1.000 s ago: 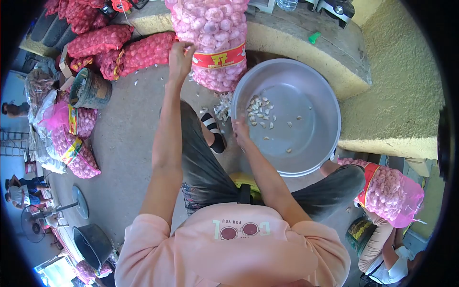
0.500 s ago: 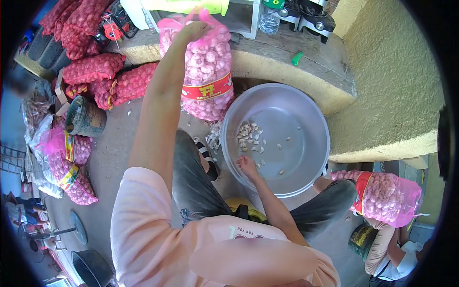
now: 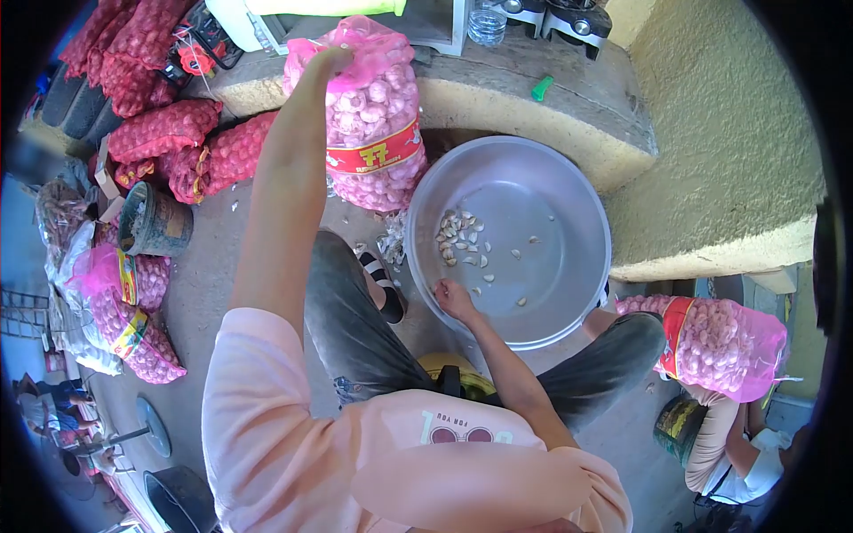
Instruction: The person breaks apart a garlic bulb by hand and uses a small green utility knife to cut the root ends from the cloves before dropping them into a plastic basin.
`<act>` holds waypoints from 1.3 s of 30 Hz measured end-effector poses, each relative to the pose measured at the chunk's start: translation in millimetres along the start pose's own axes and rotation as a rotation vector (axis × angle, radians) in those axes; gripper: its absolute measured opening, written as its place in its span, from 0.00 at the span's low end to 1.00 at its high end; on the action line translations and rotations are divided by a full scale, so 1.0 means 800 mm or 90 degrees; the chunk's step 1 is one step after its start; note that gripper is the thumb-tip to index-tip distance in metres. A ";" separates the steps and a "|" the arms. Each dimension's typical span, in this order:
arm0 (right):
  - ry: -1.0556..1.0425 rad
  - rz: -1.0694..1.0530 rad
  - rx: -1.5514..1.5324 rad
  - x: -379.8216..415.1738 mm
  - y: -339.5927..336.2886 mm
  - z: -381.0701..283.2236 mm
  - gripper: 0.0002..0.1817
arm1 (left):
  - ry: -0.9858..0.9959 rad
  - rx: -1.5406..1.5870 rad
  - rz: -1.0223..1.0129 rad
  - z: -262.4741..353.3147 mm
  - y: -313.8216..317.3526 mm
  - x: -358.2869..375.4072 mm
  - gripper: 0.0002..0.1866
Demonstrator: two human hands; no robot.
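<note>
In the head view my left arm stretches up to a tall pink mesh bag of garlic (image 3: 371,184) with a red and yellow band. My left hand (image 3: 334,62) is at its gathered top; the pink mesh hides the fingers. Below, my right hand (image 3: 454,299) hangs over the near left side of a wide grey basin (image 3: 569,324). Its fingers are curled closed, and I cannot make out what they hold, if anything. Garlic cloves (image 3: 459,231) lie in a loose pile on the basin's left side, with several scattered across the bottom.
Red mesh sacks (image 3: 164,127) are heaped at the far left, near a dark bucket (image 3: 158,218). Another garlic bag (image 3: 711,342) lies at right beside a seated person (image 3: 755,466). A concrete ledge (image 3: 569,115) and wall border the basin. Dry peelings (image 3: 392,238) litter the floor.
My left hand has shifted left across the bag's top and its fingers are now less visible. My right hand stays curled at the basin's near side. The view has shifted slightly.
</note>
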State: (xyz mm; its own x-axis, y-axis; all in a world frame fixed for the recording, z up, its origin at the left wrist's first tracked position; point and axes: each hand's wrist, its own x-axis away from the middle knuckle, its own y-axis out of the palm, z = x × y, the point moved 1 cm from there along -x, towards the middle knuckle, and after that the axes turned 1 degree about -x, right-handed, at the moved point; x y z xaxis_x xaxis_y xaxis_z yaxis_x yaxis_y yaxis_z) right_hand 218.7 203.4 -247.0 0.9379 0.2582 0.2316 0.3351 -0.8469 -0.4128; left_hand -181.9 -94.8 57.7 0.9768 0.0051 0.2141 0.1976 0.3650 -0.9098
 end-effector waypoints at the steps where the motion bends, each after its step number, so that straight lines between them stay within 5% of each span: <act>1: -0.004 -0.002 0.013 0.000 -0.002 -0.002 0.12 | 0.002 0.001 -0.001 -0.037 0.028 -0.042 0.19; 3: -0.007 -0.003 0.026 -0.001 -0.003 -0.006 0.12 | 0.217 -0.282 0.215 -0.071 0.084 -0.152 0.21; 4: -0.006 -0.009 0.012 -0.001 -0.004 -0.007 0.12 | 0.218 -0.280 0.214 -0.054 0.075 -0.117 0.21; 7: -0.035 -0.020 0.032 -0.009 -0.012 -0.007 0.12 | 0.168 -0.149 0.221 -0.011 0.049 -0.019 0.19; 9: -0.065 -0.030 0.061 -0.012 -0.015 -0.013 0.13 | 0.070 -0.046 0.336 -0.007 0.046 0.005 0.20; 12: -0.060 0.004 0.038 -0.018 -0.023 -0.031 0.13 | 0.139 0.091 0.453 -0.012 0.046 0.029 0.15; 16: -0.074 0.034 -0.026 -0.038 -0.029 -0.034 0.14 | 0.076 0.198 0.404 -0.008 0.037 0.044 0.17; 18: -0.081 0.042 -0.033 -0.050 -0.033 -0.036 0.14 | 0.296 0.377 0.630 0.006 0.031 0.075 0.19; 24: -0.092 0.021 -0.457 -0.089 -0.100 -0.224 0.28 | 0.513 0.329 0.422 0.045 0.030 0.222 0.19; 28: -0.344 0.050 -0.520 -0.119 -0.144 -0.350 0.26 | 0.453 0.326 0.240 0.068 0.062 0.315 0.22; 32: -0.360 -0.017 -0.396 -0.139 -0.140 -0.368 0.22 | 0.411 0.379 0.226 0.103 0.110 0.351 0.24; 34: -0.296 0.041 -0.533 -0.147 -0.130 -0.357 0.23 | 0.292 0.784 0.289 0.114 0.141 0.345 0.27; 38: -0.229 -0.047 -0.574 -0.146 -0.130 -0.344 0.25 | 0.235 0.784 0.340 0.099 0.163 0.323 0.24; 39: -0.227 -0.053 -0.441 -0.155 -0.144 -0.333 0.26 | 0.209 0.840 0.338 0.091 0.166 0.312 0.24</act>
State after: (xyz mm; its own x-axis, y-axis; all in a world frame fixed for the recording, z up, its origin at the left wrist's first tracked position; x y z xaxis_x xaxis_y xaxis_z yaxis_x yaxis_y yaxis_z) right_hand 39.7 145.2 6.9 0.9233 0.3685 -0.1081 0.3840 -0.8847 0.2643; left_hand 82.5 22.8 16.0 0.9191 0.2664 -0.2902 -0.2264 0.9601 0.1645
